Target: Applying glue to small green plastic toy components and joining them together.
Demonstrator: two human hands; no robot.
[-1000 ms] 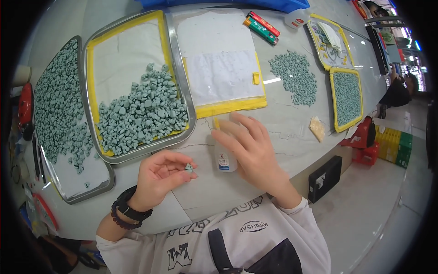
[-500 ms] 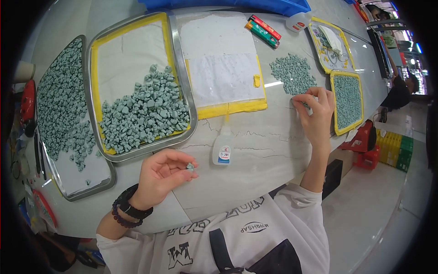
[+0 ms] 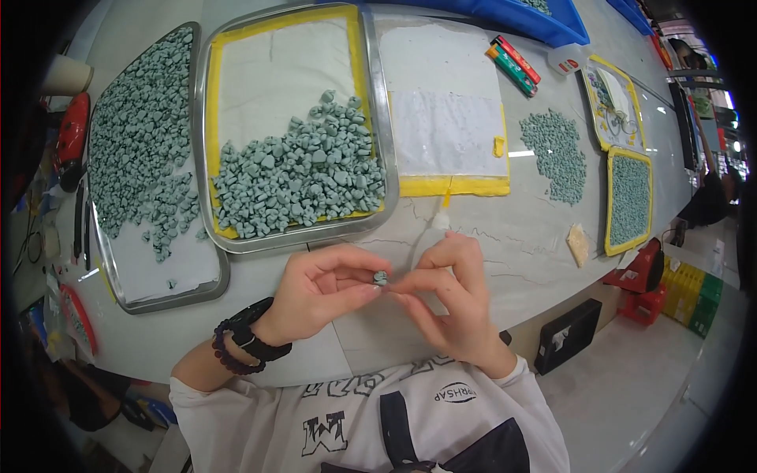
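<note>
Between the thumb and fingertips of my left hand (image 3: pixel 319 290) is a small grey-green stone piece (image 3: pixel 380 277). My right hand (image 3: pixel 449 296) is pinched close to it, fingertips almost touching the piece; anything tiny held there is too small to make out. Partly hidden behind my right hand stands a white squeeze bottle (image 3: pixel 430 238) with a yellow nozzle. Beyond my left hand lies a metal tray (image 3: pixel 385 126) with a yellow-taped lining and a heap of larger green stones (image 3: pixel 303 177). A spread of smaller green stones (image 3: pixel 556 154) rests on the table to the right.
Another tray (image 3: pixel 213 293) of green stones is at far left. A white board with yellow tape (image 3: pixel 453 186) lies past the bottle. Two yellow-edged trays (image 3: pixel 609 197) stand at right, near a tan scrap (image 3: pixel 578 244). Red and green boxes (image 3: pixel 512 69) and a blue bin (image 3: pixel 572 27) sit farther back.
My right hand has come from the small-stone spread over to my left hand, its fingers still pinched. The left hand keeps its stone piece. The whole view has shifted rightward.
</note>
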